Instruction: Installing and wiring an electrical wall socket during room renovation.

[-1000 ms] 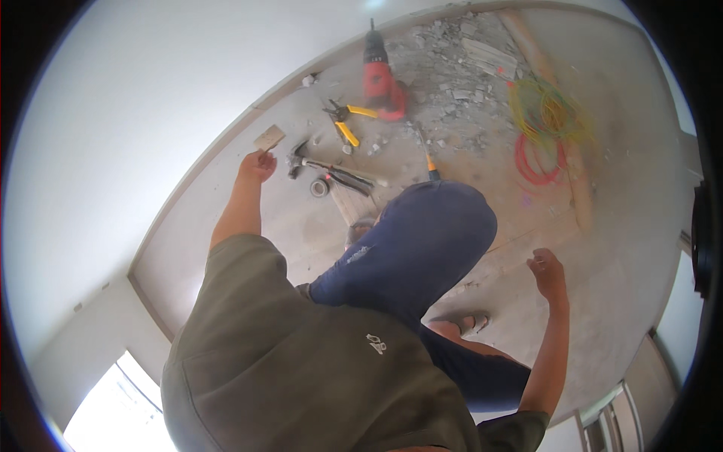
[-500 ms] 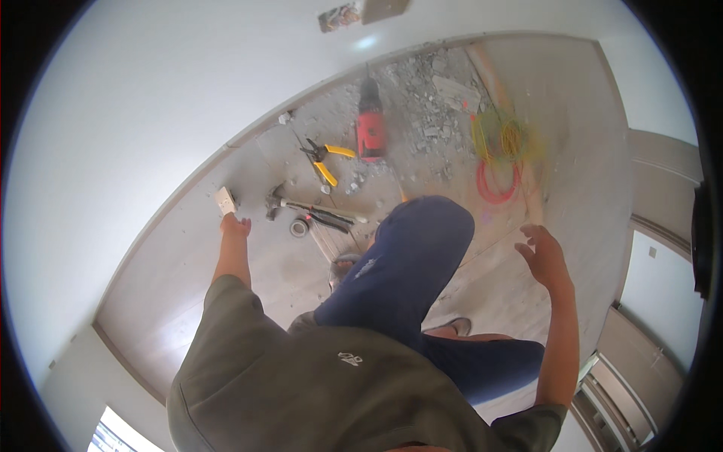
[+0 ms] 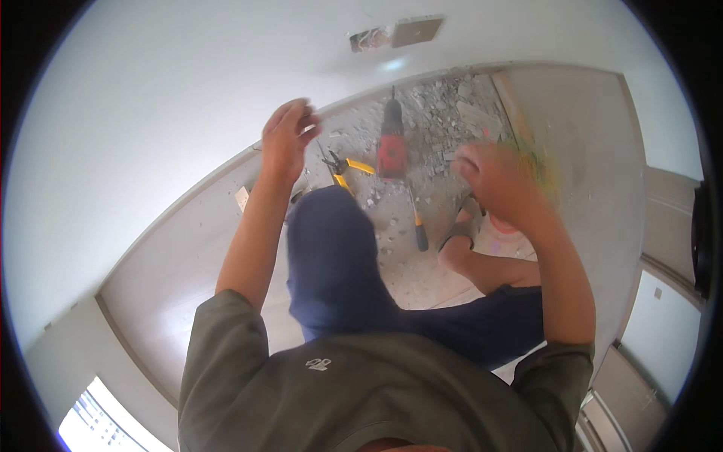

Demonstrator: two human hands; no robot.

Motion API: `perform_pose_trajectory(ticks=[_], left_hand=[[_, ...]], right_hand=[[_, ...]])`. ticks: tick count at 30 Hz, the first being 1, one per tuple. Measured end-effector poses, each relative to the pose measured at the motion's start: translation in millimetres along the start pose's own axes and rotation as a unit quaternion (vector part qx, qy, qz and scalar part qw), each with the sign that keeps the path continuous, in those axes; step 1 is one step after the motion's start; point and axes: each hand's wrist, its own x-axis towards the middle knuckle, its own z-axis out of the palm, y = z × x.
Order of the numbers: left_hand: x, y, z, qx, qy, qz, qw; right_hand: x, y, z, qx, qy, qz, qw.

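My left hand (image 3: pixel 286 143) is raised in front of the wall, its fingers apart and nothing seen in them. Below it, a cream socket plate (image 3: pixel 242 198) lies on the floor by the wall. My right hand (image 3: pixel 497 184) hangs over the rubble, smeared by motion, so its grip is unclear. Between the hands lies a red and black power drill (image 3: pixel 392 151), its bit toward the wall. Beside the drill are yellow-handled pliers (image 3: pixel 348 169). A screwdriver (image 3: pixel 419 230) with a yellow and black handle rests nearer me. My right forearm and hand partly cover coils of yellow-green wire (image 3: pixel 544 167).
An opened wall box (image 3: pixel 369 40) with wires shows in the wall, next to a grey switch plate (image 3: pixel 418 32). Broken masonry (image 3: pixel 433 109) litters the floor along the wall. My bent knee (image 3: pixel 331 226) and sandalled foot (image 3: pixel 463 222) stand close to the tools.
My left hand has left the socket plate and risen toward the wall. My right hand has swung forward and left over the rubble. My legs have shifted, uncovering the screwdriver and hiding the hammer.
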Motion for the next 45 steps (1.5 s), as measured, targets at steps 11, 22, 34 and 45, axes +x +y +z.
perform_pose_trajectory(ticks=[11, 22, 34, 45], left_hand=[[-7, 20, 34, -0.139, -0.018, -0.06, 0.988], [23, 26, 64, -0.35, -0.043, -0.151, 0.923], [21, 45, 58, -0.333, 0.014, -0.111, 0.936], [-5, 49, 26, -0.342, -0.107, -0.092, 0.929]], right_hand=[[95, -2, 5, -0.109, 0.098, -0.046, 0.988], [62, 23, 46, -0.06, 0.061, -0.022, 0.996], [59, 29, 173, -0.101, -0.343, -0.141, 0.923], [107, -32, 370, 0.13, -0.009, 0.054, 0.99]])
